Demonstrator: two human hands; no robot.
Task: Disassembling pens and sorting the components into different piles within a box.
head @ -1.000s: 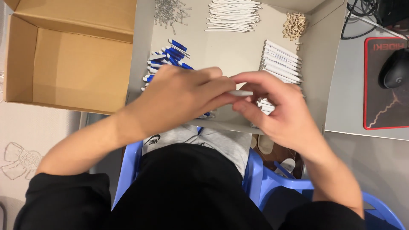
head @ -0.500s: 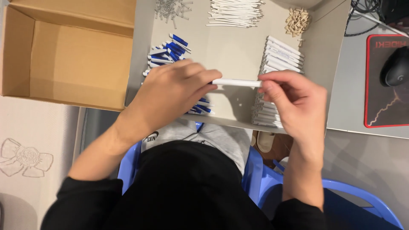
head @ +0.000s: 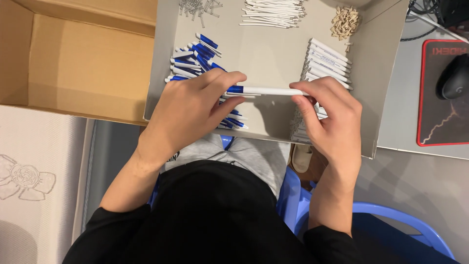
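Holding a white pen [head: 266, 91] level between both hands, the person is keeping it just above the grey tray [head: 264, 54], so both ends are staying within reach of the fingertips. The left hand [head: 195, 110] is pinching the pen's blue end between thumb and forefinger, with the other fingers curled underneath; the right hand [head: 332, 122] is pinching the white end at three o'clock from it, fingers pressed close together. This two-point grip is probably steadying the barrel along its axis.

The parts are lying sorted in groups around the tray, each within easy reach: blue and white pen pieces [head: 195, 56] under and at eleven o'clock of the left hand, white barrels [head: 327, 58] stacked at twelve o'clock of the right hand, thin white refills [head: 273, 12] at twelve o'clock, small metal springs [head: 198, 7] at eleven, and tan tips [head: 345, 22] at one o'clock. An open cardboard box [head: 83, 63] is sitting at nine o'clock, and a computer mouse [head: 454, 78] on its pad at three.
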